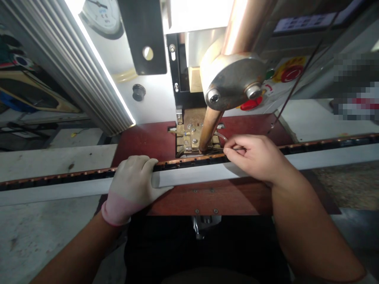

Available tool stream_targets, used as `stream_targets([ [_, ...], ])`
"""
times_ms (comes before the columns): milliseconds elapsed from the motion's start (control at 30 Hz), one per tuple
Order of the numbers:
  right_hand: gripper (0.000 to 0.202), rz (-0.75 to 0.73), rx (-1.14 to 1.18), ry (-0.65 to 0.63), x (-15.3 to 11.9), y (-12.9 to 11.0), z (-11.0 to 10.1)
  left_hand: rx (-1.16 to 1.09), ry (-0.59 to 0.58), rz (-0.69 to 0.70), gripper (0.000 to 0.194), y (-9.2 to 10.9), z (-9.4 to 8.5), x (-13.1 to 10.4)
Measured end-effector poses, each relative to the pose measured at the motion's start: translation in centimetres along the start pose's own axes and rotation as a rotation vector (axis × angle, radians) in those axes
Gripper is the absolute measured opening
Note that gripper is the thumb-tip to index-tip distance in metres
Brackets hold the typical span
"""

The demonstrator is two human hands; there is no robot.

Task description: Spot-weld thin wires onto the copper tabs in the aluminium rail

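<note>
Currently, long white bar [201, 175] under gloved left hand [132, 183], touching palm.

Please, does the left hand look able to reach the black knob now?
Probably yes, if the left hand lets go of the white bar: nothing visible blocks the way to the black knob.

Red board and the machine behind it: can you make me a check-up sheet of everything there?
Surface: red-brown board, screws showing.
Things: long pale bar lies across it; copper rod slants down to its far edge.
Clutter: blurred blue item, far left.
Hands: gloved left hand grips the bar; bare right hand pinches a thin dark piece.
Cables: thin dark cord, right.
Surroundings: round gauge, red button.
</note>
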State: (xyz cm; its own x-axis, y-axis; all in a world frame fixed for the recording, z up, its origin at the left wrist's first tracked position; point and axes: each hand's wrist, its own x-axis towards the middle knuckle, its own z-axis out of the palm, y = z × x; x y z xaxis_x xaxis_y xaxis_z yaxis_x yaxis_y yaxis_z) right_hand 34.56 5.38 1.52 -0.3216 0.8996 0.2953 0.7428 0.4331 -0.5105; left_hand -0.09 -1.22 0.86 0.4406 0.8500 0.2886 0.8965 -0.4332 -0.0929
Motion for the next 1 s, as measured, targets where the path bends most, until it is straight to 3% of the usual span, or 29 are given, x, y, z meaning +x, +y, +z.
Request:
stream_targets([
  [133,0.013,-0.148,0.011,-0.017,0.1,-1.6,0.6,0.022,0.032,0.012,0.061,0.4,0.3,-0.2],
  [300,0.015,-0.212,-0.074,0.045,0.1,-2.9,1.5,0.055,0.064,0.028,0.063,0.8,0.6,-0.2],
  [633,0.017,-0.139,-0.202,0.024,0.0,-2.9,2.1,0.044,0.052,0.019,0.063,1.0,0.5,0.0],
  [1000,0.015,0.006,-0.216,0.058,0.0,-1.8,1.8,-0.048,-0.128,-0.029,0.067,0.2,-0.3,1.3],
])
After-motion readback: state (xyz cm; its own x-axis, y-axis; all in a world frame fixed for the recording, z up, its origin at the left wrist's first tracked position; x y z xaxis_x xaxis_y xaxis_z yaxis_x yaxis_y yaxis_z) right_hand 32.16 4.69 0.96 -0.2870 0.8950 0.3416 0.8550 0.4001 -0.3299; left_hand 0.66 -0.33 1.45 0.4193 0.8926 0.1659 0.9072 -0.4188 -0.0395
